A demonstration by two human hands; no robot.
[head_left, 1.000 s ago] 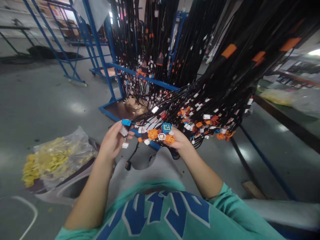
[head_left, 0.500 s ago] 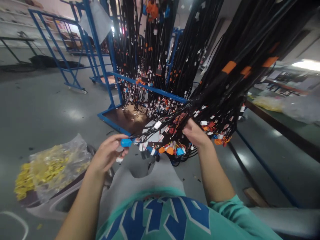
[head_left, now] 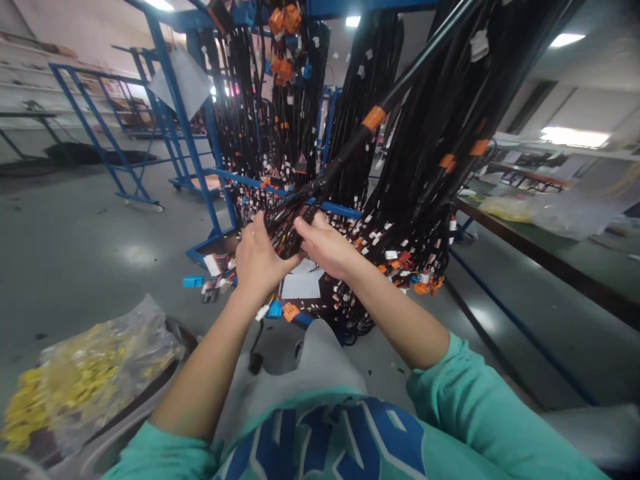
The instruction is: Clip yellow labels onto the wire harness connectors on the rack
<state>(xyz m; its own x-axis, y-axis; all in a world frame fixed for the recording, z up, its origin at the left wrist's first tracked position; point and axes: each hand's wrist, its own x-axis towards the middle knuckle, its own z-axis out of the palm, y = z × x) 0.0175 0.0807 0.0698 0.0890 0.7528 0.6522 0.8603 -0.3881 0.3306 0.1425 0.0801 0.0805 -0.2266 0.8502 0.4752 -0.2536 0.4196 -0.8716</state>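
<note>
A black wire harness (head_left: 345,150) with an orange tape band slants down from a blue rack to my hands. My left hand (head_left: 257,260) and my right hand (head_left: 325,247) are both closed around its bundled wires, side by side. Below my left hand the harness ends fan out into small connectors: a blue connector (head_left: 193,281) to the left, another blue one and an orange connector (head_left: 290,311) underneath. Many more black harnesses (head_left: 430,173) with white, orange and red plugs hang just behind my right hand.
A clear bag of yellow parts (head_left: 75,380) lies in a tray at lower left. Blue rack frames (head_left: 200,140) stand ahead on the grey floor. A green-topped bench (head_left: 550,247) with plastic bags runs along the right. My lap fills the bottom of the view.
My left hand let go of the blue connector and moved up and right. Both hands climbed from the connector ends to the harness trunk and closed on it together. The view tilted upward.
</note>
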